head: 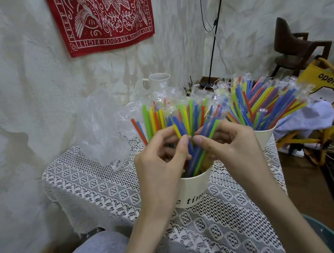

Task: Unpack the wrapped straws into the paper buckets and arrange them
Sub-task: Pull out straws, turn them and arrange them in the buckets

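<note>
Two hands: left hand [160, 157], right hand [226, 141], both at the near bucket. Two paper buckets: near bucket [194, 190], far-right bucket [264, 138]. Wrapped straws [181, 115]: dozens per bucket, too many to count. One white mug [158, 82], far. One clear plastic bag [99, 128], left. One table [107, 192].

red banner [102, 19]; white mug [158, 82]; yellow bag [328, 84]

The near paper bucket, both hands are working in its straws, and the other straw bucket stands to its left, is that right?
Not quite. In the head view both hands, left hand and right hand, do work in the near paper bucket's straws, but the other bucket stands to its right.
</note>
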